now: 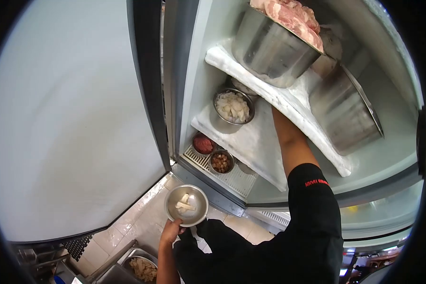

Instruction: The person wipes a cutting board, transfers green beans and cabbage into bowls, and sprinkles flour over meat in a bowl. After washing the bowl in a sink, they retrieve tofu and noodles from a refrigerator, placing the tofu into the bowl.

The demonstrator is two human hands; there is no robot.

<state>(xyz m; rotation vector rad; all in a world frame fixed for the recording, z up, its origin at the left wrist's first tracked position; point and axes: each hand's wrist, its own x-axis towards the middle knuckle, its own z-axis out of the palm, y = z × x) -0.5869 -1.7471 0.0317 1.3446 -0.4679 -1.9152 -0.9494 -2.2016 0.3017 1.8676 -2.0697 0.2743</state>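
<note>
My left hand (173, 231) grips the near rim of a round metal bowl (199, 206). A few pale, whitish strips of food (185, 203) lie in the bottom of that bowl. On the right, my right forearm (291, 142) reaches into an open refrigerator and passes beneath a white upper shelf (270, 90). The hand itself is hidden behind the shelf, so whatever it touches does not show. Left of that arm, a metal bowl of white chopped pieces (232, 107) stands on the lower white shelf (251, 137).
A deep metal container (274, 49) heaped with raw meat (296, 21) and a tilted metal pan (348, 113) occupy the upper shelf. Below sit containers of red food (203, 144) and brown pieces (221, 162). The refrigerator door (75, 118) stands open at left. A food-filled pan (143, 269) is at bottom left.
</note>
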